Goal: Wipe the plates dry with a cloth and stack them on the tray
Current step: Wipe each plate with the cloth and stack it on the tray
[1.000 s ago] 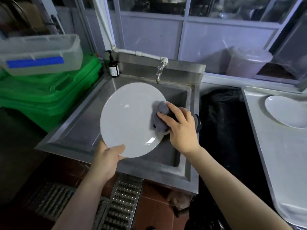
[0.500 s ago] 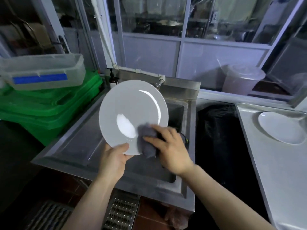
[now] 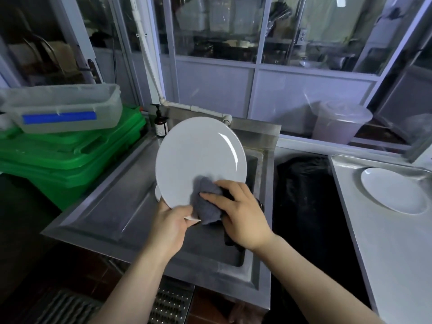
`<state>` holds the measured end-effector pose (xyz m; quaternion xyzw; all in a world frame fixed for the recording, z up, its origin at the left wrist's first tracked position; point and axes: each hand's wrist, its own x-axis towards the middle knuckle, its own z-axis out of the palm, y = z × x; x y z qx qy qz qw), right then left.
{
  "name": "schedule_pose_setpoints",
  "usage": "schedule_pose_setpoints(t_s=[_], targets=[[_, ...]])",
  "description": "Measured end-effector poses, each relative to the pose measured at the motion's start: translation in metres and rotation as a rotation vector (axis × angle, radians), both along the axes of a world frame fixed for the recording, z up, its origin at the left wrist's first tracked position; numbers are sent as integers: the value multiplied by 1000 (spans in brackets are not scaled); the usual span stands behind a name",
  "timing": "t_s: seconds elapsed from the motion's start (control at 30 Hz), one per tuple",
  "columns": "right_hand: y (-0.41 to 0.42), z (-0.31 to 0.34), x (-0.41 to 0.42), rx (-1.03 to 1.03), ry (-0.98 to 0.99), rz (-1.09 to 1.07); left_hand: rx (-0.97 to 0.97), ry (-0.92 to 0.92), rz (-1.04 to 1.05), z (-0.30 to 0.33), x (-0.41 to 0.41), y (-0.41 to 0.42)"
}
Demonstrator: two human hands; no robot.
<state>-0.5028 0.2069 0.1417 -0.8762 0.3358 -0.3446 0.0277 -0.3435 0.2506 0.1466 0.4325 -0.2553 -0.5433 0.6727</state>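
Observation:
A round white plate [image 3: 198,157] is held tilted up over the steel sink [image 3: 112,216]. My left hand [image 3: 170,228] grips its lower rim, thumb on the front face. My right hand [image 3: 243,216] presses a grey cloth [image 3: 205,202] against the plate's lower edge, fingers spread over the cloth. A sliver of another white plate [image 3: 158,192] peeks out behind the held one. On the right, one white plate [image 3: 395,190] lies on the steel tray [image 3: 383,249].
Green crates [image 3: 70,155] with a clear plastic bin [image 3: 63,108] on top stand left of the sink. A brown pump bottle [image 3: 160,125] and a tap [image 3: 226,118] sit at the sink's back. A black bin bag [image 3: 304,190] fills the gap between sink and tray.
The plate has tipped more upright and risen. The cloth and my right hand slid from the plate's right side down to its lower edge, close to my left hand.

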Motion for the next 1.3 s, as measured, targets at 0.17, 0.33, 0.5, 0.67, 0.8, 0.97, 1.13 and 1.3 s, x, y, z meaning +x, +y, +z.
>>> schedule_pose_setpoints(t_s=[0.17, 0.33, 0.5, 0.67, 0.8, 0.97, 1.13, 1.3], targets=[[-36, 24, -29, 102, -138, -401, -10, -61, -88, 1, -3, 2], [-14, 29, -19, 87, -125, -324, -30, -49, -129, 1, -19, -3], [24, 20, -3, 126, -73, -42, -46, -21, -181, 1, -25, 0], [-14, 20, -33, 150, -168, -363, -8, -116, -203, -9, -19, 6], [-26, 20, -37, 165, -230, -581, 14, -140, -257, -9, -14, 12], [3, 27, 13, 169, -220, -320, 16, -146, -257, -5, -7, 7], [18, 30, 51, 79, -103, 17, 5, -134, -223, -5, 11, 3], [-26, 36, 62, 95, -190, -279, 25, -97, -234, -8, 45, 0]])
